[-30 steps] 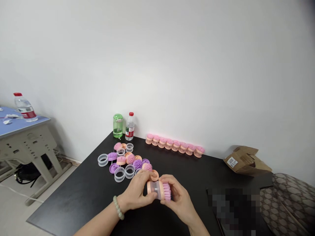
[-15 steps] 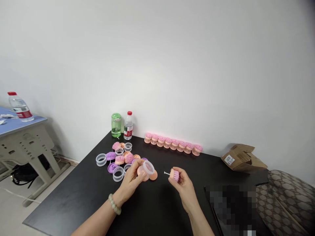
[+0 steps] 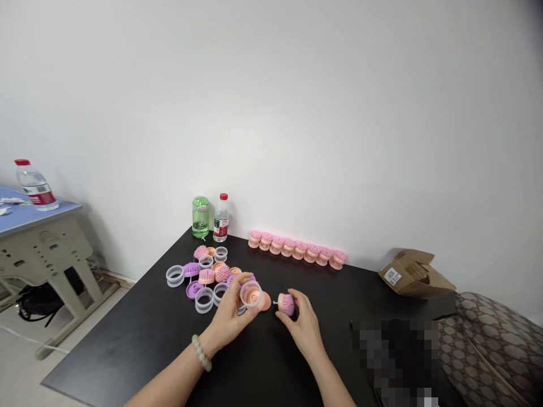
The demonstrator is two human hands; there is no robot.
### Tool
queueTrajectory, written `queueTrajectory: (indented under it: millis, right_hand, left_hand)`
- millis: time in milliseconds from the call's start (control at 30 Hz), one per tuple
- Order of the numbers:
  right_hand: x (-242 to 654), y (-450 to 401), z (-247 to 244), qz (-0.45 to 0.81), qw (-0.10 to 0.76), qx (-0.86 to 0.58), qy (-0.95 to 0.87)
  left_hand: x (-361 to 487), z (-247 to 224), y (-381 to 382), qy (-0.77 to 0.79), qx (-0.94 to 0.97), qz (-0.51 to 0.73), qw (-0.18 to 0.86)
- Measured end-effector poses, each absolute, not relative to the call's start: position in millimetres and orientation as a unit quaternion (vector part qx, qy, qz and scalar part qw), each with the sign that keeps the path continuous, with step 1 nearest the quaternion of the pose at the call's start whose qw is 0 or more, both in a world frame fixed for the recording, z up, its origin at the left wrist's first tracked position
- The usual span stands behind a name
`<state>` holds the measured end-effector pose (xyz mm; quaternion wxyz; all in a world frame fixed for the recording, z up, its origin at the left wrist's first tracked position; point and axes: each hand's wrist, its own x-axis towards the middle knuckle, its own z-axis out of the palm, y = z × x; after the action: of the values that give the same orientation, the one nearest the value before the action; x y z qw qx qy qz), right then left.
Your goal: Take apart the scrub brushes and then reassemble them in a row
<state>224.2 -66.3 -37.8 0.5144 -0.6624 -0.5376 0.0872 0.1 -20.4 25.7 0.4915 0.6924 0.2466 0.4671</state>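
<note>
My left hand (image 3: 229, 316), a beaded bracelet at its wrist, grips a translucent ring (image 3: 245, 298) with a peach base seated inside; the opening is tilted up and toward the right. Between the fingers and thumb of my right hand (image 3: 306, 327) is a pink bristle brush head (image 3: 287, 304), its bristles facing right and its thin white stem pointing left at the ring. Stem and ring are apart. Behind the ring a peach disc (image 3: 266, 303) lies on the black table (image 3: 263, 362), partly hidden. Loose translucent rings (image 3: 204, 308), pink brush heads (image 3: 206, 276) and a purple base (image 3: 194, 290) lie left of my hands.
Several pink-and-peach brushes (image 3: 300, 250) stand in a row along the wall. A green container (image 3: 201, 217) and a water bottle (image 3: 221, 219) are at the back left corner. To the right sit a brown paper bag (image 3: 416, 274) and patterned fabric (image 3: 496, 333).
My right hand has moved left, bringing the brush head closer to the ring. My left hand has turned the ring so its inside and the peach base now show.
</note>
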Motion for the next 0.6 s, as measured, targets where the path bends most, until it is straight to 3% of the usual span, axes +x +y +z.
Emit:
queueTrajectory:
  millis: [233, 467, 600]
  right_hand:
    - [212.4, -80.0, -17.4, -0.06, 0.514, -0.527, -0.674]
    - [190.4, -89.9, -3.8, -0.062, 0.484, -0.458, -0.743]
    - [189.8, -89.9, -3.3, -0.059, 0.489, -0.46, -0.739]
  left_hand:
    - [2.8, 28.3, -22.1, 0.242, 0.717, 0.413, 0.507]
    - [9.3, 21.5, -21.1, 0.171, 0.674, 0.406, 0.593]
    - [8.7, 18.8, -20.4, 0.191, 0.688, 0.385, 0.585]
